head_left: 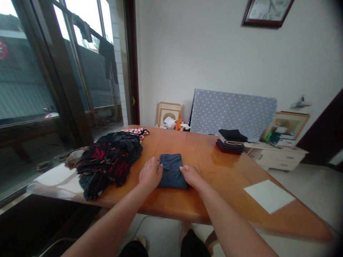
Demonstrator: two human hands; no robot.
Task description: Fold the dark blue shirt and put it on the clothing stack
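Observation:
A blue, denim-like garment [172, 173], folded into a compact rectangle, lies flat on the wooden table [198, 150] in front of me. My left hand [150, 173] is at its left edge, fingers curled and thumb against the cloth. At the right edge, my right hand [189, 174] pinches the side of the garment between thumb and fingers. Left of my hands lies a loose heap of clothes [112, 157], dark with red patterns and some red-and-white cloth. Farther back on the right stands a neat stack of folded clothes [230, 141], black, striped and dark red.
A white sheet [269, 196] lies near the table's right edge. Behind the table are a panel draped in grey dotted cloth [233, 110], picture frames [169, 110] and a white cabinet [278, 157]. Glass doors [61, 89] run along the left; a clock [268, 12] hangs above.

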